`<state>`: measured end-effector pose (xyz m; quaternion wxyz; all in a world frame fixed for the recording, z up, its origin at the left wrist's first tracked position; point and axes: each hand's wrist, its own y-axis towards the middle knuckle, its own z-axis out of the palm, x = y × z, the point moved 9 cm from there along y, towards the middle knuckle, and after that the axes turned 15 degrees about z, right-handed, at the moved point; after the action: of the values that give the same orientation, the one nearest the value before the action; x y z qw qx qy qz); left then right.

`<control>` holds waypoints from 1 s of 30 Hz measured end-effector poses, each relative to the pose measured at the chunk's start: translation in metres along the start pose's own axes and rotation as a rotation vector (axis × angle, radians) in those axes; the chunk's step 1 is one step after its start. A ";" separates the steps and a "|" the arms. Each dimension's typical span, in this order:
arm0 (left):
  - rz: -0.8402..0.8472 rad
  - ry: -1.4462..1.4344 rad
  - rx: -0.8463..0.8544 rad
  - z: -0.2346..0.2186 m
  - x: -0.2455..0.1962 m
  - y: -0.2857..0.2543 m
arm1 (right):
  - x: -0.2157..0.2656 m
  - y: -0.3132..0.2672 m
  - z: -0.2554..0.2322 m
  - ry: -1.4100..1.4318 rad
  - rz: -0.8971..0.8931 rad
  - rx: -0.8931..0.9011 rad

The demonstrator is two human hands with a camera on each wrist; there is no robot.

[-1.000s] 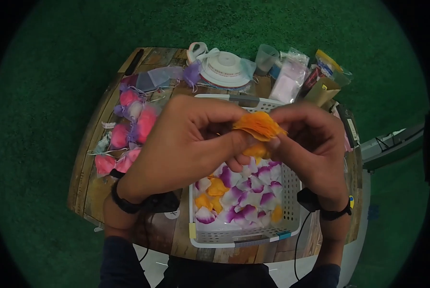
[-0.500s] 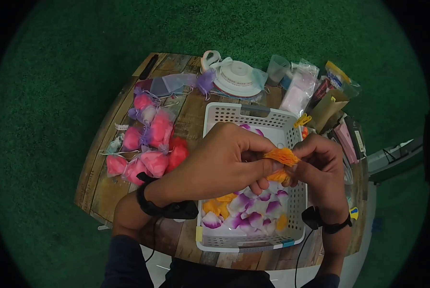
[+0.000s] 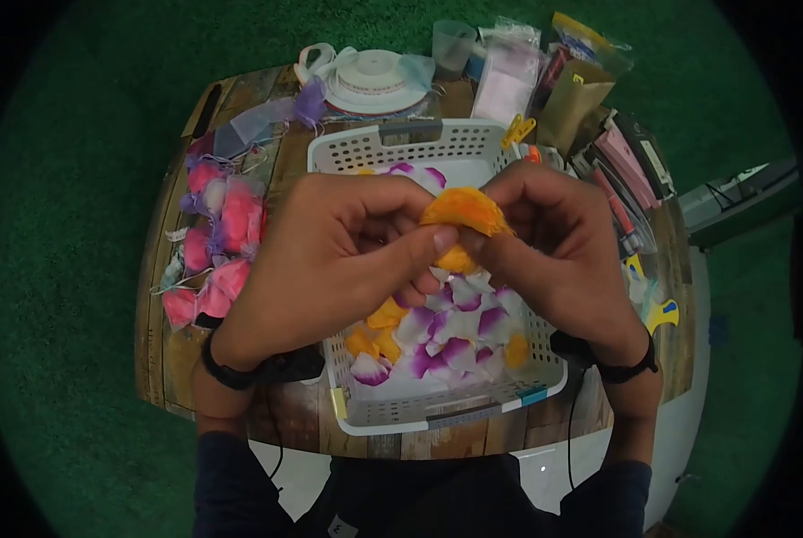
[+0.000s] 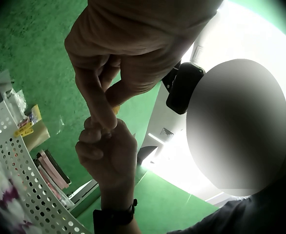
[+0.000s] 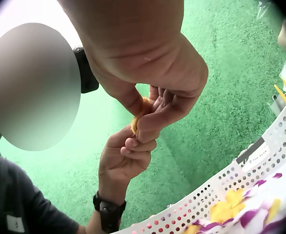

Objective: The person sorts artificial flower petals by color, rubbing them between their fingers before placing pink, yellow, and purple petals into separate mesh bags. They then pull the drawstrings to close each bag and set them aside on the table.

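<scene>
Over the basket, both hands hold a stack of orange petals [image 3: 464,209], fanned at its upper edge in the head view. My left hand [image 3: 348,260] pinches the stack's left side between thumb and fingers. From the other side, my right hand [image 3: 558,255] pinches it with its thumb low on the petals. In the right wrist view the orange petals [image 5: 142,114] show between the fingertips, mostly covered by them. Below lies the white perforated basket [image 3: 446,419], with loose purple-and-white petals [image 3: 446,327] and some orange petals [image 3: 385,314] in it.
Pink-filled mesh pouches [image 3: 240,215] lie left of the basket. Behind it are a ribbon roll [image 3: 375,76], a clear cup [image 3: 453,49] and plastic packets [image 3: 509,72]. A yellow clip [image 3: 518,133] sits on the rim; a brown paper bag [image 3: 581,103] stands at the back right.
The head view has shifted between frames. Both hands still grip the orange stack, whose layered edge now appears more bent into an arc than half a second ago.
</scene>
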<state>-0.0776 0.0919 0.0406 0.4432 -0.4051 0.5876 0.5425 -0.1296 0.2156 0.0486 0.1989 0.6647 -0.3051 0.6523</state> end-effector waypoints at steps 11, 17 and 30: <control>0.028 0.063 -0.092 -0.002 -0.004 -0.003 | 0.003 -0.017 -0.031 0.010 -0.094 -0.094; 0.033 0.432 0.237 0.006 0.009 -0.014 | 0.004 -0.044 -0.071 0.004 -0.207 -0.284; 0.016 1.125 0.781 0.047 0.086 -0.050 | -0.005 -0.071 -0.101 0.043 -0.236 -0.387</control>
<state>-0.0498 0.1351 -0.0570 0.1800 -0.4315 0.8840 0.0008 -0.1578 0.3352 0.0604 0.4041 0.6312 -0.3404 0.5679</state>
